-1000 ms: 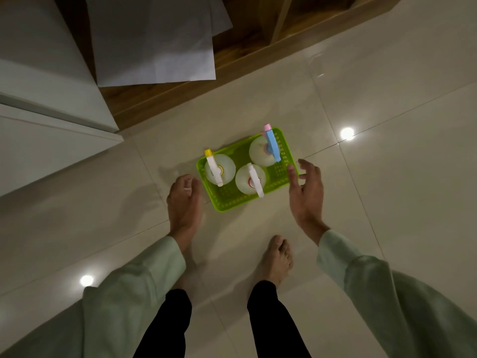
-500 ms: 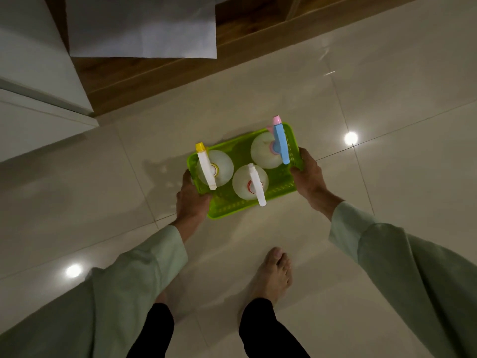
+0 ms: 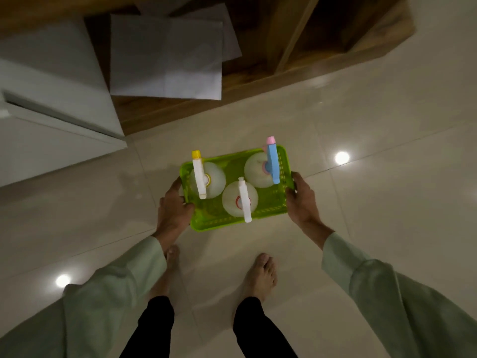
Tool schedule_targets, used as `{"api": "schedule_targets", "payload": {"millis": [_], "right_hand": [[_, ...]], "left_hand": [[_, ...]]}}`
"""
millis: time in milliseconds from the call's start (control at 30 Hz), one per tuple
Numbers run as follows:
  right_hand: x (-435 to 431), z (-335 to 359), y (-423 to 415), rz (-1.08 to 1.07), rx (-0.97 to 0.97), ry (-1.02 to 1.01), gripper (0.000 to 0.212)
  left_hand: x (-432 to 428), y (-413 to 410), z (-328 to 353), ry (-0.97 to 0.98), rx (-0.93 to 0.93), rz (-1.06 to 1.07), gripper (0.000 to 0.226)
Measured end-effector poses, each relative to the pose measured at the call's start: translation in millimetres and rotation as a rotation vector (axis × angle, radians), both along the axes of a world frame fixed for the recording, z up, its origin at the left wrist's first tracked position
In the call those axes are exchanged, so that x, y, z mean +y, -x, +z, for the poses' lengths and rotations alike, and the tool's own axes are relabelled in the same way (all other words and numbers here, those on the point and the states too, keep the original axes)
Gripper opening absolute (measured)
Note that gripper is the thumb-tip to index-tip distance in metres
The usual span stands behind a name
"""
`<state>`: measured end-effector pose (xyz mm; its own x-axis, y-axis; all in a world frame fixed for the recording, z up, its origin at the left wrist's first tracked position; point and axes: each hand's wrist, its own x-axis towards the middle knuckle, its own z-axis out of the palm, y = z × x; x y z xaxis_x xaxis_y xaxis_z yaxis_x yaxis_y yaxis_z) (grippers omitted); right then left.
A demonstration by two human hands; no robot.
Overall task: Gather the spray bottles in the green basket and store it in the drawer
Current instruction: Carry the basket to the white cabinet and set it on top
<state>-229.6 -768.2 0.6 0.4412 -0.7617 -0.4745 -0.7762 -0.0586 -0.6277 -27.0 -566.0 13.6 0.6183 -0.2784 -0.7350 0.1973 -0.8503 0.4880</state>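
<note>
I hold the green basket [image 3: 268, 211] in the air above the tiled floor, one hand on each short side. My left hand [image 3: 173, 210] grips its left rim and my right hand [image 3: 302, 200] grips its right rim. Three white spray bottles stand upright inside: one with a yellow-tipped nozzle [image 3: 199, 174] at the left, one with a white nozzle and red collar [image 3: 244, 200] at the front middle, and one with a blue and pink nozzle [image 3: 272, 161] at the back right.
A white open drawer front [image 3: 59, 117] juts out at the left. Behind it, white sheets of paper [image 3: 165, 55] lie in a wooden compartment with a wooden divider [image 3: 291, 34]. My bare feet [image 3: 260, 275] stand on the glossy tiles below the basket.
My hands closed on the basket's sides and lifted it off the floor. My view has risen and tilted toward the wooden unit.
</note>
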Motion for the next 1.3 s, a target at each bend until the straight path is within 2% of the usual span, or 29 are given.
{"api": "schedule_targets", "payload": {"millis": [333,633,900,1300], "right_hand": [[16,209,-51,0.194,-0.040,0.053,0.030],[104,383,-124,0.351,-0.081,0.038,0.033],[245,453,-202,0.393,-0.149,-0.010,0.039],[423,481,-352,0.514,-0.176,-0.076,0.039]], "left_hand": [[38,-46,206,0.081,-0.010,0.108,0.084],[156,-98,385,0.172,-0.029,0.231,0.084],[309,-162,461,0.208,-0.054,0.282,0.084],[507,-275,507,0.144,-0.098,0.417,0.082]]}}
